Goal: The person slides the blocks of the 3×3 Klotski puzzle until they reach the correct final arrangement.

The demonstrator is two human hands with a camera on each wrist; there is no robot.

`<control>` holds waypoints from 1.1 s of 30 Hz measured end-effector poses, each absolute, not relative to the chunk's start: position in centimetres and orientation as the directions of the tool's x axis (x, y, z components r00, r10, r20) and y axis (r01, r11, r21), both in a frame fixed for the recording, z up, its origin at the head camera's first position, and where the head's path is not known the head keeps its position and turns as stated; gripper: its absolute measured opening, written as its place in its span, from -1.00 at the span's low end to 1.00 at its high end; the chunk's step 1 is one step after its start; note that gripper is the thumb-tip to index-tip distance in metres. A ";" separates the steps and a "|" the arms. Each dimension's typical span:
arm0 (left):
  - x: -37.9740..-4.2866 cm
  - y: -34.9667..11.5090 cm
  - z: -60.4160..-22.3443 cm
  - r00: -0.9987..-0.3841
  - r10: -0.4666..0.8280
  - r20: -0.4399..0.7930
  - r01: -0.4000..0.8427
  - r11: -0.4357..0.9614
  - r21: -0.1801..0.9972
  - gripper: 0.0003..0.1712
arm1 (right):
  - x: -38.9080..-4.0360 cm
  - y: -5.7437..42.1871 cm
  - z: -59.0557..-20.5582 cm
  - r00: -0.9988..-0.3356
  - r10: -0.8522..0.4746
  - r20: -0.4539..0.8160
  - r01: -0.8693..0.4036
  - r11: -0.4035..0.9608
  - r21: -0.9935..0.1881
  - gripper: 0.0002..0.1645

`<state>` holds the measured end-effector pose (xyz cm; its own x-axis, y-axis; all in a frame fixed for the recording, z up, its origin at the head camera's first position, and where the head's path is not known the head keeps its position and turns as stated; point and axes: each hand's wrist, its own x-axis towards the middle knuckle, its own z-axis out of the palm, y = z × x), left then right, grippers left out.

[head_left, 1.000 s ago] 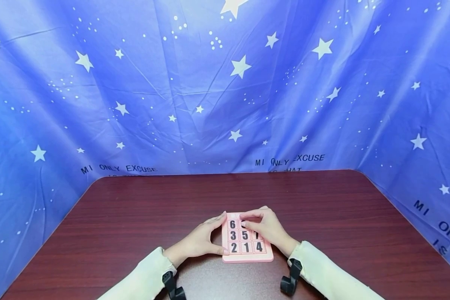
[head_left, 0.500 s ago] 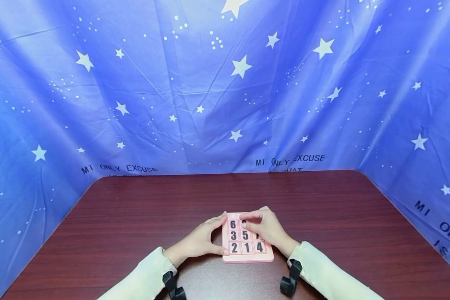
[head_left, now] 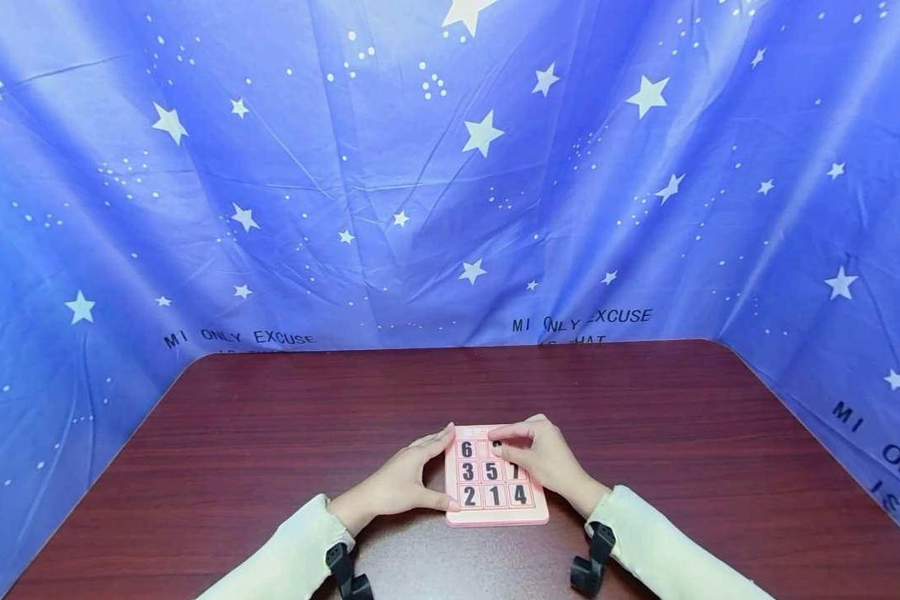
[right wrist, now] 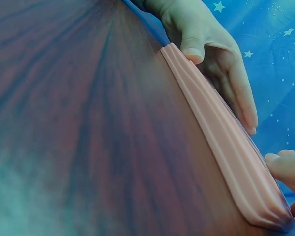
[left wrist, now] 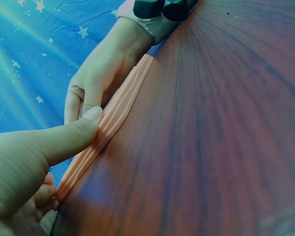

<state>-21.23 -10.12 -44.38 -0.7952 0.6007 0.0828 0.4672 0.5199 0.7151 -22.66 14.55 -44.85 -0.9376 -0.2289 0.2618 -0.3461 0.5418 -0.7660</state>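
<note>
A pink number sliding puzzle (head_left: 495, 516) lies flat on the table, its rows showing 6, 3-5-7 and 2-1-4. My left hand (head_left: 403, 479) grips its left side, thumb at the near corner and fingers at the far one; the left wrist view shows the thumb (left wrist: 71, 139) against the puzzle's ridged edge. On the top row, thumb and index finger of my right hand (head_left: 547, 457) touch a tile (head_left: 497, 445) whose digit is partly covered. A gap separates this tile from the 6 (head_left: 467, 450). The top right corner is hidden under the right hand.
The dark red wooden table (head_left: 330, 400) extends around the puzzle. Behind and beside it hangs a blue star-printed cloth (head_left: 390, 167). Each wrist carries a black camera mount, such as the one on the right wrist (head_left: 594, 557).
My right hand has moved slightly right, and the top-row tile under its fingers has slid right with it, opening a gap beside the 6. The left hand stays in place.
</note>
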 end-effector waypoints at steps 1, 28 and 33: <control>-21.2 -10.1 -44.4 -0.795 0.600 0.083 0.467 0.520 0.715 0.16 | -22.6 14.6 -44.9 -0.938 -0.227 0.262 -0.345 0.545 -0.764 -0.73; -21.3 -10.2 -44.6 -0.797 0.597 0.089 0.471 0.522 0.712 0.18 | -22.5 16.4 -45.3 -0.934 -0.200 0.297 -0.358 0.549 -0.756 -0.76; -21.3 -10.1 -44.5 -0.788 0.607 0.106 0.486 0.506 0.713 0.17 | -22.6 16.2 -45.2 -0.933 -0.175 0.316 -0.359 0.540 -0.761 -0.77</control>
